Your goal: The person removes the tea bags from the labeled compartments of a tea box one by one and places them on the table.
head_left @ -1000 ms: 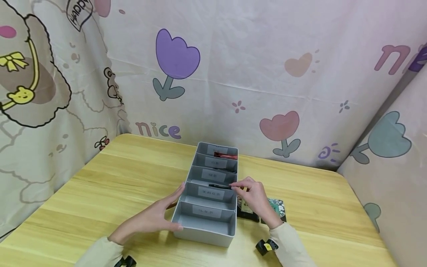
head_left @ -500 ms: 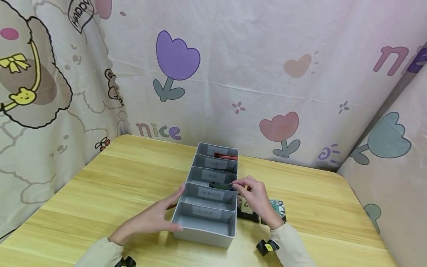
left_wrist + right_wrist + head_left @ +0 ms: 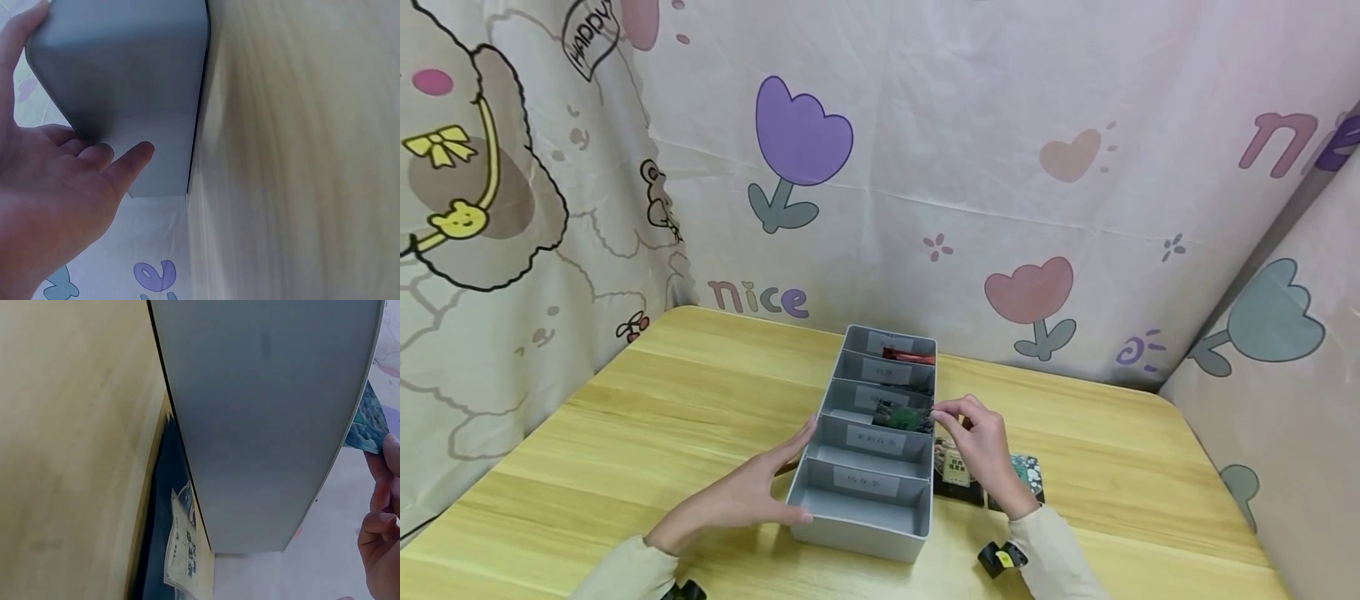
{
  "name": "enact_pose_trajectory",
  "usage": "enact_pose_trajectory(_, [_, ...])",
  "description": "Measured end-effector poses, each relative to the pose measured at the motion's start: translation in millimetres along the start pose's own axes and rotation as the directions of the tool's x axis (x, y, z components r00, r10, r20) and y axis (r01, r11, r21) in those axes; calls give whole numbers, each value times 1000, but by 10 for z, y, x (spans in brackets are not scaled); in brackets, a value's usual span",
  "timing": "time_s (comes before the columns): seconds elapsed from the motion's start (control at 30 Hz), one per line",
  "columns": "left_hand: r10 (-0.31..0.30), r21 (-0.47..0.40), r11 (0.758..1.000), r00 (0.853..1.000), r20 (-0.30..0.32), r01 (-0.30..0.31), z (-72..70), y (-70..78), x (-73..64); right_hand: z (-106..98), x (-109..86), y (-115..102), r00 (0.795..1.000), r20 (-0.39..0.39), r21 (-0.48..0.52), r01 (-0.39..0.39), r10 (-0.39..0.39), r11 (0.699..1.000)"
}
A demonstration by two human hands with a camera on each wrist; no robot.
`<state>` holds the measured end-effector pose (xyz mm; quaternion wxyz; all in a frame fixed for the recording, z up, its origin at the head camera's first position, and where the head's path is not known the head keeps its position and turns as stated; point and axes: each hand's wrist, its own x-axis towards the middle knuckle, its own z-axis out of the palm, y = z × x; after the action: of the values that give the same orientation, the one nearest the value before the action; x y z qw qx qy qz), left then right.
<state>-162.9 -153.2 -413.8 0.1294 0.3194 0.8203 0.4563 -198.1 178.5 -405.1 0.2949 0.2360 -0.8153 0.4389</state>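
At the middle compartment of a long gray box [image 3: 859, 543], a dark green packet [image 3: 898, 416] stands on edge beside that compartment's near divider, its printed face showing. How deep its lower edge sits is hard to tell. The right hand [image 3: 979, 446] pinches the packet's right end between thumb and fingertips, just above the box's right rim; the right wrist view shows a bluish-green corner sticking up past that rim. The left hand [image 3: 741, 493] is spread wide around the box's near left corner, thumb at the near end and fingers against the left side. The two hands are apart, on opposite sides of the box.

Five compartments run from far to near, with pale labels bearing handwritten characters on their walls. The farthest holds a red packet [image 3: 912, 357] along its near divider. A thin dark edge [image 3: 901, 386] shows in the second, too small to identify.

Right of the box, partly behind the right hand and forearm, lie a black packet with a cream label [image 3: 956, 467] and a teal-and-white patterned packet [image 3: 1030, 472]. Everything rests on a yellow wood-grain desk [image 3: 1127, 467]. Both sleeves [image 3: 1051, 542] are cream, with black devices [image 3: 1002, 559] at the wrists. Pale fabric [image 3: 917, 125] surrounds the desk, printed with tulips, hearts, cartoon animals and the word "nice".
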Motion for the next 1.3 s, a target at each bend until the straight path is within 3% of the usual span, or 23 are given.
enact_pose_trajectory(0.23, [0, 5, 1000, 1000, -1, 0, 7, -2, -12, -9, 17, -52, 998, -53, 12, 33, -32, 999])
enact_pose_trajectory(0.57, [-4, 11, 1000, 1000, -6, 4, 9, -22, -11, -64, 69, -150, 997, -77, 36, 2, 1, 999])
enact_pose_trajectory(0.77, [-9, 17, 1000, 1000, -11, 10, 4, -22, -3, -126, 90, -201, 992, -115, 40, 47, -42, 998])
enact_pose_trajectory(0.97, [-10, 21, 1000, 1000, -10, 10, -2, -17, 13, -192, 112, -378, 994, -105, 42, 47, -42, 998])
enact_pose_trajectory(1.13, [-11, 26, 1000, 1000, -12, 11, -3, -18, 16, -235, 145, -631, 998, -62, 66, -24, 28, 998])
enact_pose_trajectory(1.2, [-12, 24, 1000, 1000, -12, 12, -2, -16, 10, -241, 147, -668, 995, -46, 88, -90, 94, 992])
enact_pose_trajectory(1.3, [-16, 19, 1000, 1000, -10, 16, 0, -11, -2, -221, 126, -575, 972, -27, 124, -227, 232, 966])
